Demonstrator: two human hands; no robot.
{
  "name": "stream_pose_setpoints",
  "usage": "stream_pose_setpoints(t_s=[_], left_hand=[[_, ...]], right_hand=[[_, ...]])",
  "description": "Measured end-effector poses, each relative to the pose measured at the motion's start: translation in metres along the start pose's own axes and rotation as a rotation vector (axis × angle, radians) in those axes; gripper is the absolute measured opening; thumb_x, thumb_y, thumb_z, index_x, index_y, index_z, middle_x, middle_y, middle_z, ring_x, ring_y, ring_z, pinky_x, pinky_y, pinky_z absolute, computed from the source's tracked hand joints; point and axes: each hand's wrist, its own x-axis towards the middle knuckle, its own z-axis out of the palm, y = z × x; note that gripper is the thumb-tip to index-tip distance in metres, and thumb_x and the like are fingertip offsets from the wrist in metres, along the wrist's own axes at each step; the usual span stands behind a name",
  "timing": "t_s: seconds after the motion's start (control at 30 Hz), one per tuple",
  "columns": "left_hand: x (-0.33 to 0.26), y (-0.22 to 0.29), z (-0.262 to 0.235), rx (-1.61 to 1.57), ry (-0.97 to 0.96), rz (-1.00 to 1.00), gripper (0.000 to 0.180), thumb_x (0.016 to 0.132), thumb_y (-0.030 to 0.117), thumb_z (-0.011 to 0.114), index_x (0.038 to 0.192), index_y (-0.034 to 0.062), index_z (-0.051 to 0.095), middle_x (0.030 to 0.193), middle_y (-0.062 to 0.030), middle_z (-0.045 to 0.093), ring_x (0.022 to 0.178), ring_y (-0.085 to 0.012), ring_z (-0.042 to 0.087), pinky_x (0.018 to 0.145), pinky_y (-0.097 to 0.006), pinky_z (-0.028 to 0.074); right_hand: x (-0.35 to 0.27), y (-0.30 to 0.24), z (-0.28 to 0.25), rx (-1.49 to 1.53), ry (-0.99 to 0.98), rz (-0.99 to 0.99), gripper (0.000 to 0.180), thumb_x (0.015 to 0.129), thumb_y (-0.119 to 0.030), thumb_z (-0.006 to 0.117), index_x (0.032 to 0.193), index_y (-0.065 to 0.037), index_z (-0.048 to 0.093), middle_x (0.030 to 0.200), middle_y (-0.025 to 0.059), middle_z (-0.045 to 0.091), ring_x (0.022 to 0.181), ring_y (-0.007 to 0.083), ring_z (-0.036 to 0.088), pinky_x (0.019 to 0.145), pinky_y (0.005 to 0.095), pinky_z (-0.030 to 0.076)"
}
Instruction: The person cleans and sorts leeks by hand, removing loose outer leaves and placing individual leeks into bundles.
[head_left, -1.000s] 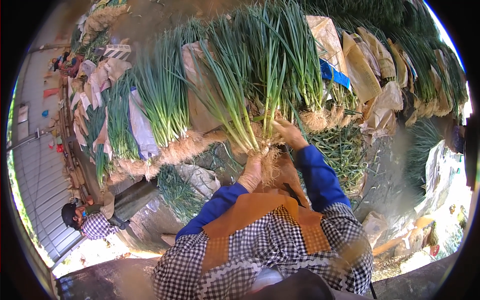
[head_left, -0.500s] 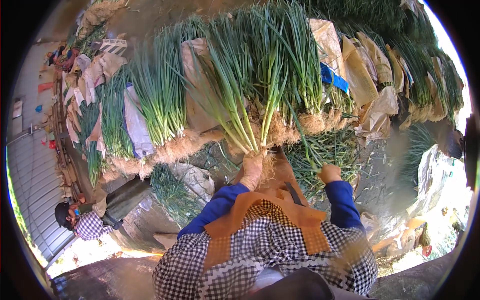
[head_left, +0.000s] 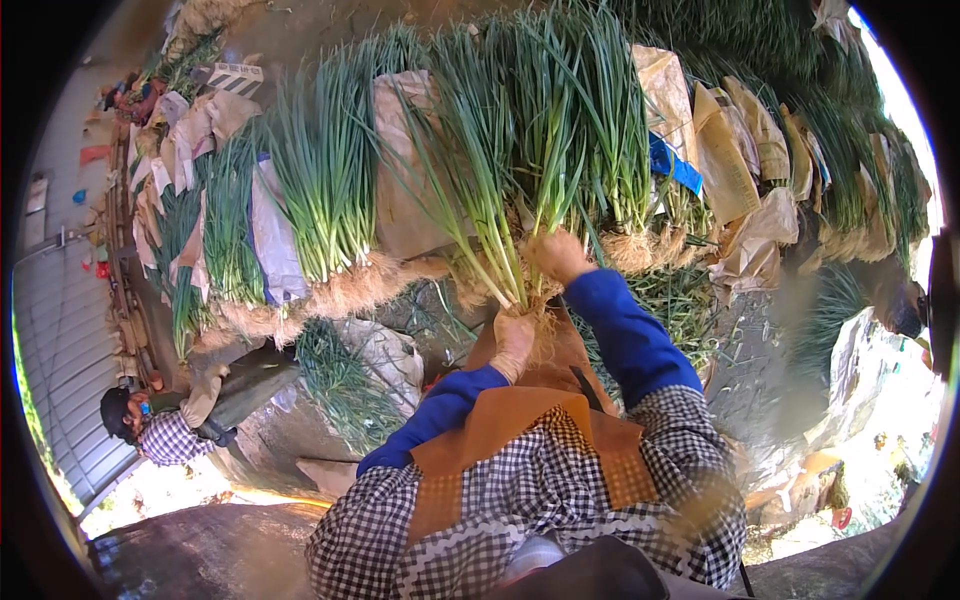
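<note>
My left hand (head_left: pixel 514 343) grips the root end of a bunch of green onions (head_left: pixel 500 190) held up in front of me, long green leaves pointing away. My right hand (head_left: pixel 558 254) is up against the white stalks of the same bunch, just above the roots, fingers closed on them. Both arms wear blue sleeves, over a checked shirt and an orange apron (head_left: pixel 520 420).
Rows of bundled green onions (head_left: pixel 320 200) lie on brown paper sheets (head_left: pixel 715 150) and white sacks (head_left: pixel 270 240) across the ground. Another person (head_left: pixel 170 425) in a checked shirt and cap crouches at the left. A loose pile of onions (head_left: pixel 345 385) lies near them.
My right hand had dropped down to the onions at the right half a second ago; now it is back up on the bunch that my left hand keeps holding.
</note>
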Motion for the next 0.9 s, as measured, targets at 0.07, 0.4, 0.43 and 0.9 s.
stream_pose_setpoints(t_s=[0.07, 0.4, 0.43, 0.9], left_hand=[[0.008, -0.013, -0.01, -0.693, -0.064, -0.072, 0.02, 0.081, 0.008, 0.06, 0.098, -0.0026, 0.058, 0.088, -0.006, 0.061, 0.078, -0.0155, 0.058, 0.069, -0.026, 0.049], [0.016, 0.014, -0.016, -0.28, 0.028, -0.084, 0.025, 0.081, 0.009, 0.062, 0.103, -0.0015, 0.058, 0.09, -0.0027, 0.061, 0.073, -0.0112, 0.055, 0.063, -0.024, 0.047], [0.011, 0.005, -0.029, -0.232, 0.034, 0.031, 0.025, 0.081, 0.009, 0.061, 0.103, -0.0018, 0.058, 0.089, -0.0029, 0.061, 0.072, -0.0101, 0.055, 0.061, -0.024, 0.047], [0.026, -0.027, -0.042, -0.122, 0.188, 0.039, 0.018, 0.081, 0.009, 0.053, 0.072, -0.0047, 0.06, 0.057, -0.0009, 0.051, 0.052, -0.0114, 0.043, 0.045, -0.03, 0.036]], right_hand=[[-0.058, -0.027, -0.026, 0.465, -0.191, 0.019, 0.046, 0.09, -0.043, 0.039, 0.076, -0.004, 0.058, 0.067, 0.012, 0.059, 0.066, 0.0214, 0.06, 0.069, 0.0378, 0.049], [-0.193, 0.154, 0.106, -0.167, 0.024, 0.09, 0.024, 0.084, -0.029, 0.053, 0.083, -0.007, 0.061, 0.074, 0.0065, 0.061, 0.065, 0.018, 0.06, 0.056, 0.0296, 0.05], [-0.139, 0.093, 0.061, -0.052, 0.154, 0.123, 0.028, 0.087, -0.032, 0.05, 0.094, -0.007, 0.06, 0.072, 0.0071, 0.06, 0.067, 0.0182, 0.059, 0.059, 0.029, 0.05], [-0.133, 0.012, 0.025, 1.107, -0.491, -0.05, 0.029, 0.085, -0.03, 0.053, 0.097, -0.005, 0.06, 0.082, 0.0059, 0.059, 0.07, 0.0181, 0.056, 0.064, 0.0348, 0.047]])
